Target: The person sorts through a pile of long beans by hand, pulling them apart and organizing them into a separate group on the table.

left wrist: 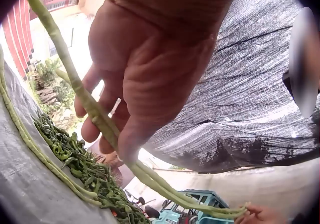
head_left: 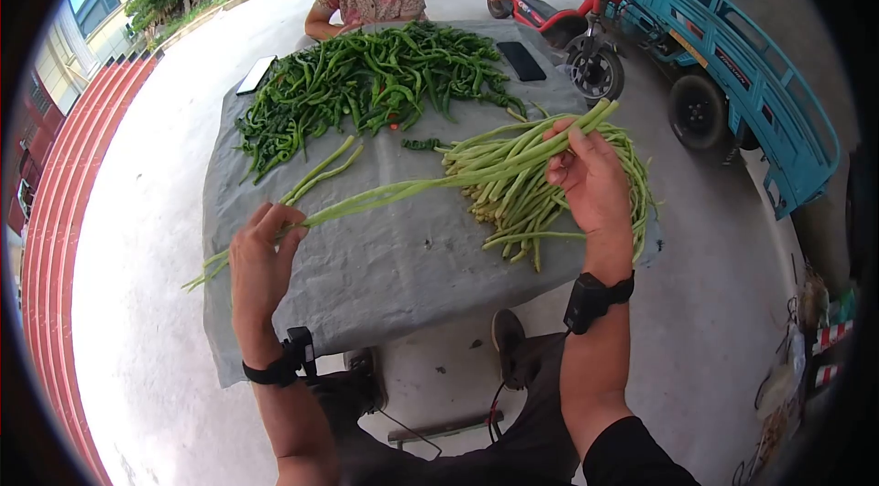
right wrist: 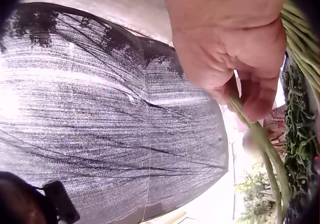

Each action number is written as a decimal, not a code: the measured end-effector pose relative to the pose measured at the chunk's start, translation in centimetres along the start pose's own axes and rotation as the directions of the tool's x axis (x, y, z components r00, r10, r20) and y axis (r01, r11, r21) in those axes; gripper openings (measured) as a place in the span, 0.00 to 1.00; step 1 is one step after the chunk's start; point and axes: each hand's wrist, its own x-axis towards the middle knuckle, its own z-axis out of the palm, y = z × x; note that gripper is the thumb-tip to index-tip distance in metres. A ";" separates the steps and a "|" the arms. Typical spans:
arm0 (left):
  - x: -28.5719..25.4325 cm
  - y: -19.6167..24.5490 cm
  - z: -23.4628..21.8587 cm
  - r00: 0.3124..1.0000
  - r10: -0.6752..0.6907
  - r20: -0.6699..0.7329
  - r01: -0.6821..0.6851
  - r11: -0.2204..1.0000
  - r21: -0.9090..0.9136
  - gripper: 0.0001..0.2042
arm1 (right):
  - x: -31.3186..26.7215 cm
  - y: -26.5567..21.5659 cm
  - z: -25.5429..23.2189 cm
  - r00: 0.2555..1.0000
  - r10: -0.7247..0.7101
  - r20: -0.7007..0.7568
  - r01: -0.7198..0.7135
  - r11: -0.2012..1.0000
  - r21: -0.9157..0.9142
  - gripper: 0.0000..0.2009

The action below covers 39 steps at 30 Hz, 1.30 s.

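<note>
Head cam: high above the near side, facing forward and down, wide over the desk (head_left: 394,275). Left wrist cam: tight on the left hand (left wrist: 155,74), rolled, facing far and right. Right wrist cam: tight on the right hand (right wrist: 235,54), rolled sideways, facing far. Wrist views share overhead mesh (left wrist: 250,84) and peppers (right wrist: 300,129).

Pale green beans (head_left: 513,163), dark green peppers (head_left: 375,74), plain grey cloth (head_left: 385,262)

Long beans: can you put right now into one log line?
left hand: pinches yardlong beans | right hand: grips same beans near bean pile | green chili peppers: heaped on gray cloth
</note>
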 end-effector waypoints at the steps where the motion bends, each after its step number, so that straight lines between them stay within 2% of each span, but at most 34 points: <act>1: -0.1 -0.4 0.0 0.999 -0.030 0.032 0.029 0.999 0.035 0.06 | 0.0 0.2 0.3 1.000 -0.003 0.029 0.004 1.000 -0.016 0.12; 3: -0.4 -1.3 0.2 0.991 -0.096 0.094 0.086 0.990 0.112 0.06 | -0.2 0.7 1.4 0.999 0.011 0.045 -0.009 0.999 -0.038 0.13; 6: -0.5 -1.8 1.4 0.995 0.078 -0.063 -0.064 0.979 0.195 0.10 | -0.4 2.3 3.6 0.995 0.053 0.090 -0.048 0.997 -0.055 0.13; 9: 0.0 1.2 2.6 0.990 0.055 -0.128 -0.067 0.994 -0.085 0.12 | -0.7 3.5 5.4 0.976 0.116 0.183 -0.098 0.990 -0.101 0.12; 12: 0.0 3.3 5.0 0.980 0.160 -0.115 -0.192 0.908 -0.374 0.12 | -0.9 4.0 7.2 0.959 0.138 0.247 -0.110 0.986 -0.122 0.12; 15: -0.3 6.3 6.8 0.981 0.175 -0.086 -0.194 0.831 -0.521 0.11 | -1.5 3.9 8.7 0.950 0.138 0.280 -0.108 0.987 -0.120 0.12; 18: -0.5 7.6 8.1 0.988 0.151 -0.030 -0.130 0.709 -0.693 0.10 | -1.8 3.9 9.4 0.941 0.128 0.314 -0.082 0.985 -0.154 0.12; 22: -1.0 7.6 9.1 0.987 0.088 0.138 0.072 0.522 -0.850 0.10 | -2.1 3.6 10.0 0.927 0.146 0.345 -0.071 0.972 -0.222 0.12; 28: -1.3 7.9 9.5 0.977 0.081 0.195 0.150 0.385 -0.910 0.09 | -2.5 3.3 10.7 0.931 0.164 0.327 -0.072 0.959 -0.276 0.13; 34: -1.7 8.3 10.0 0.986 0.068 0.150 0.110 0.408 -0.906 0.11 | -2.6 3.3 11.1 0.924 0.194 0.331 -0.103 0.956 -0.273 0.12; 39: -1.8 8.6 9.8 0.981 0.052 0.187 0.154 0.373 -0.915 0.12 | -2.6 3.5 11.3 0.923 0.193 0.333 -0.102 0.957 -0.271 0.12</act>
